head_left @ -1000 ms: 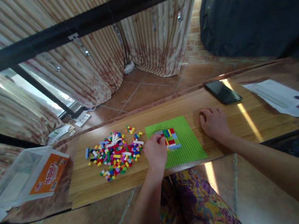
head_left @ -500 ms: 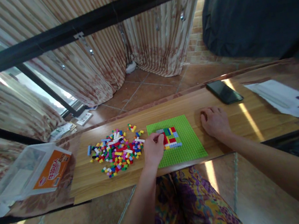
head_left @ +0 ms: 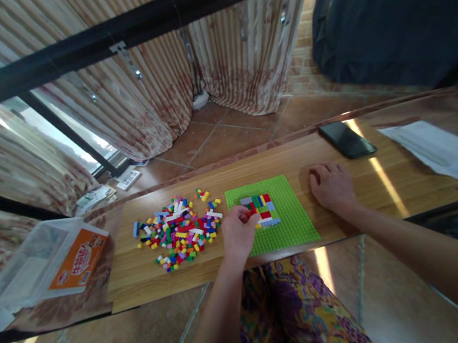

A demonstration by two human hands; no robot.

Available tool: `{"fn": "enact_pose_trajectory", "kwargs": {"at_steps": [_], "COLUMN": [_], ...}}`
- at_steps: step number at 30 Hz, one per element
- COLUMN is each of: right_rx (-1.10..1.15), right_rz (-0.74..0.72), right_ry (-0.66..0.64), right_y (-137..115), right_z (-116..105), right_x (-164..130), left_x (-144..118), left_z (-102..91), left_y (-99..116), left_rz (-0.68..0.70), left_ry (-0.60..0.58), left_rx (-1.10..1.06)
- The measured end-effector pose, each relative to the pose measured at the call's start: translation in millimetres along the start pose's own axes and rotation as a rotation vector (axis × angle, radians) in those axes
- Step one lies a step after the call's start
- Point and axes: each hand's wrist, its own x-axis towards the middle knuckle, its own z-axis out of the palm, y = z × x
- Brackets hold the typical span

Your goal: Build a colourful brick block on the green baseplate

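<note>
L hand (head_left: 239, 229) fingers curled at plate (head_left: 295, 225) left edge by bricks (head_left: 262, 210); pinch unclear. R hand (head_left: 331, 186) flat on bench (head_left: 141, 274). Risk: sleeve/wrist knocks pile (head_left: 178, 233) off the front edge.

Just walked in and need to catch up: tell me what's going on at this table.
A person sits at a wooden table with toy bricks. The left hand is over the left edge of a green baseplate, fingertips at a small patch of coloured bricks built on it. The right hand lies flat on the table beside the plate. A loose brick pile lies to the left, a phone to the right.
</note>
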Motion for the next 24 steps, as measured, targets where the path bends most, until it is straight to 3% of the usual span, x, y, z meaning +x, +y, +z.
{"fn": "enact_pose_trajectory", "kwargs": {"at_steps": [16, 20, 24], "right_rx": [-0.042, -0.049, -0.044], "right_rz": [-0.049, -0.081, -0.089], "right_ry": [0.041, 0.052, 0.048], "right_y": [7, 8, 10], "right_z": [6, 7, 7], "right_x": [0, 0, 0], "left_x": [-9, -20, -30], "left_z": [-2.8, -23.8, -67.8], "left_y": [3, -10, -38], "left_rz": [0.071, 0.083, 0.02], "left_ry": [0.05, 0.133, 0.305], "left_rx": [0.106, 0.146, 0.202]}}
